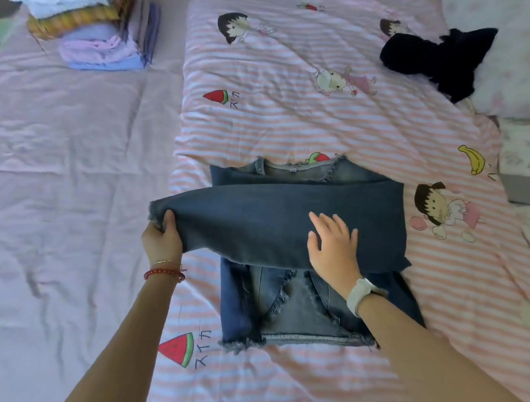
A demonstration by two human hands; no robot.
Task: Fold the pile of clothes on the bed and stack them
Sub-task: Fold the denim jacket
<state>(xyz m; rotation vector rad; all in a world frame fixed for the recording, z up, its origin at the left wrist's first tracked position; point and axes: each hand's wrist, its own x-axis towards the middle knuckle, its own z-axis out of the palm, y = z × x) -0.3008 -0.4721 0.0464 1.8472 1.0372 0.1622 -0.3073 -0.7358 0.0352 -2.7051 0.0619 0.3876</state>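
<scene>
A blue denim jacket (286,305) with frayed edges lies flat on the pink striped quilt (291,117) in the middle of the view. One sleeve (257,218) is drawn across its body from right to left. My left hand (162,236) grips the frayed cuff at the sleeve's left end. My right hand (331,246) lies flat on the sleeve with straight, spread fingers. A stack of folded clothes (92,26) sits at the far left. A crumpled black garment (437,59) lies at the far right.
A plain pale pink sheet (71,162) covers the left part of the bed. A white pillow (522,60) lies behind the black garment. A grey item (522,189) sits at the right edge.
</scene>
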